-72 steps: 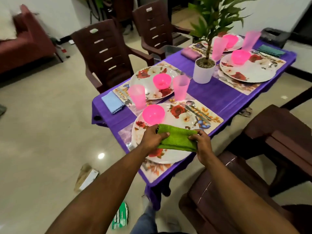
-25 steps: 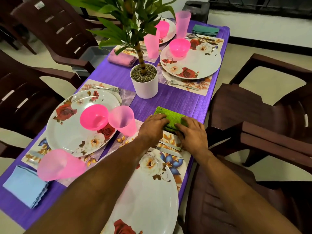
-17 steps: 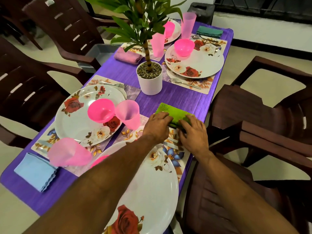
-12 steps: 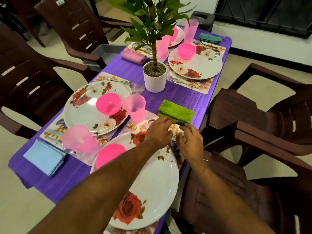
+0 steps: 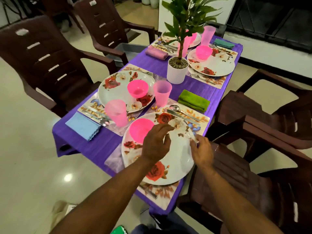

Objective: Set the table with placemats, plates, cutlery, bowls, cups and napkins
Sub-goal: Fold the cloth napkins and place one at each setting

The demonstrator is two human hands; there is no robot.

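Hands, left hand (image 5: 156, 143) and right hand (image 5: 201, 150), hover with loosely spread fingers over round floral plate (image 5: 175, 159); folded fuzzy green napkin (image 5: 194, 100) lies beyond.

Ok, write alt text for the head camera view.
Two bare hands, left hand and right hand, hover empty over the nearest floral plate on a purple table set for four. A folded green napkin lies beyond that setting's spoon, near a potted plant.
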